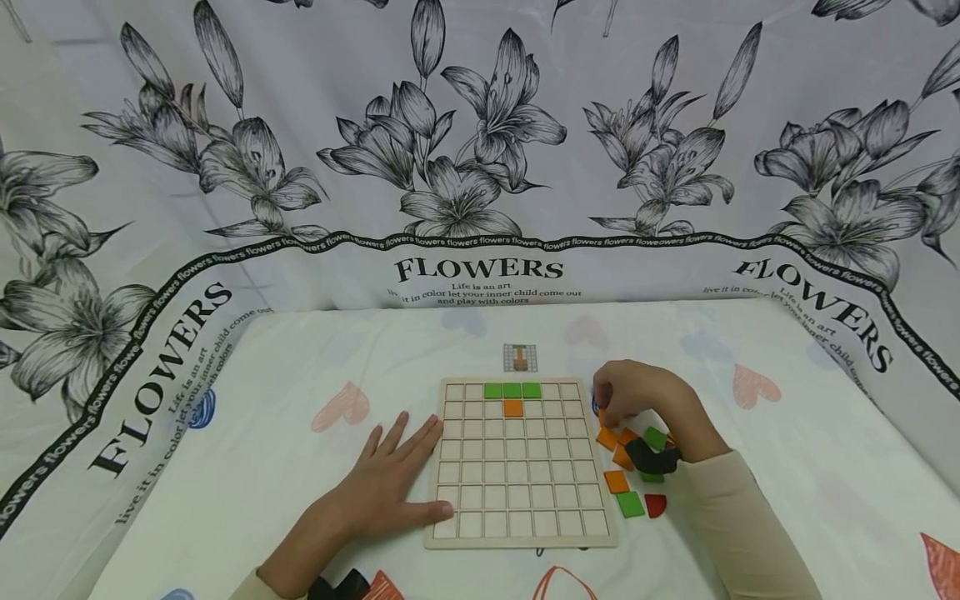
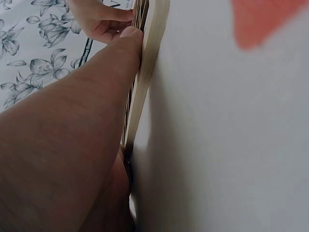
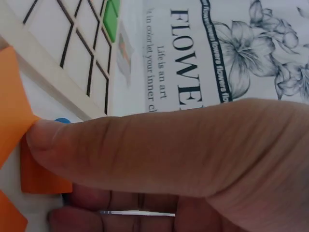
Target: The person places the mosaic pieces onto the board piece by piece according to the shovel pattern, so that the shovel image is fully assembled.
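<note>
A wooden grid board (image 1: pixel 519 546) lies flat on the cloth, with three green square tiles (image 1: pixel 512 391) in its far row and an orange square tile (image 1: pixel 513 408) just below the middle one. My left hand (image 1: pixel 382 487) rests at the board's left edge, fingers spread and thumb lying over the near left corner. To the right of the board, my right hand (image 1: pixel 637 392) reaches down at the loose tiles. Its thumb and fingers pinch an orange tile (image 3: pixel 46 169), mostly covered by the hand in the head view.
Loose orange tiles (image 1: pixel 617 482), green tiles (image 1: pixel 631 504) and a red curved piece (image 1: pixel 656 506) lie right of the board, partly under the black wrist strap (image 1: pixel 652 457). A small picture card (image 1: pixel 520 357) lies beyond the board. A flower-printed curtain (image 1: pixel 480 167) hangs behind.
</note>
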{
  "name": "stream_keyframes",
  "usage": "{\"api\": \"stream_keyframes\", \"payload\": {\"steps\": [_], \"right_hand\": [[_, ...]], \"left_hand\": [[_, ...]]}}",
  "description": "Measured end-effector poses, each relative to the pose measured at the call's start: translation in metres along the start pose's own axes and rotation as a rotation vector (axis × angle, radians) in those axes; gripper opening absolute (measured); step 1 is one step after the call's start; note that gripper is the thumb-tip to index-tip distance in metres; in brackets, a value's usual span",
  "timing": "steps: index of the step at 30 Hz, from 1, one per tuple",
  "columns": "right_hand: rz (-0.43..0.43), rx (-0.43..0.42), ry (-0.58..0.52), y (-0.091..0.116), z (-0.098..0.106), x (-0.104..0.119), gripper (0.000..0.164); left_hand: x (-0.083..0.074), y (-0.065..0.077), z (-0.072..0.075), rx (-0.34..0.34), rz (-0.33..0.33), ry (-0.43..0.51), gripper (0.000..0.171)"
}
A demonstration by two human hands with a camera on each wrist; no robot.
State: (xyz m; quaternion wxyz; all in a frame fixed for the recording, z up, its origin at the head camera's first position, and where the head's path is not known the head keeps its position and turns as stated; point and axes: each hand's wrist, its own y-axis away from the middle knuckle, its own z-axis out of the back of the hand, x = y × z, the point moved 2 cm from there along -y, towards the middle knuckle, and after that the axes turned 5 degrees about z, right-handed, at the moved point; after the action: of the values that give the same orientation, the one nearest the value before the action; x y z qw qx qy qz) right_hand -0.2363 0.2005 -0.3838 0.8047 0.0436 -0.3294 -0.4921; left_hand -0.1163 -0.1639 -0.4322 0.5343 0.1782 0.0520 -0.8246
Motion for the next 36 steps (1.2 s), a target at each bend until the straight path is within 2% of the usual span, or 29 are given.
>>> {"api": "stream_keyframes", "payload": {"steps": [9,17,22,29,36], "right_hand": [[0.035,-0.022,0.031,-0.002,-0.001,-0.001,0.018],[0.114,-0.037,-0.125,-0.007,0.000,-0.015,0.013],[0.144,-0.040,-0.176,-0.010,0.001,-0.027,0.012],[0.215,-0.014,-0.267,-0.009,0.004,-0.037,0.010],[0.247,0.021,-0.333,-0.011,0.003,-0.040,0.008]], "left_hand": [[0.000,-0.001,0.000,0.005,0.005,-0.006,0.104],[-0.001,-0.001,0.001,0.011,0.009,-0.002,0.104],[-0.001,-0.001,0.001,0.015,0.011,-0.009,0.104],[-0.001,-0.001,0.002,0.018,0.012,-0.009,0.104],[-0.001,0.000,0.002,0.014,0.013,-0.010,0.104]]}}
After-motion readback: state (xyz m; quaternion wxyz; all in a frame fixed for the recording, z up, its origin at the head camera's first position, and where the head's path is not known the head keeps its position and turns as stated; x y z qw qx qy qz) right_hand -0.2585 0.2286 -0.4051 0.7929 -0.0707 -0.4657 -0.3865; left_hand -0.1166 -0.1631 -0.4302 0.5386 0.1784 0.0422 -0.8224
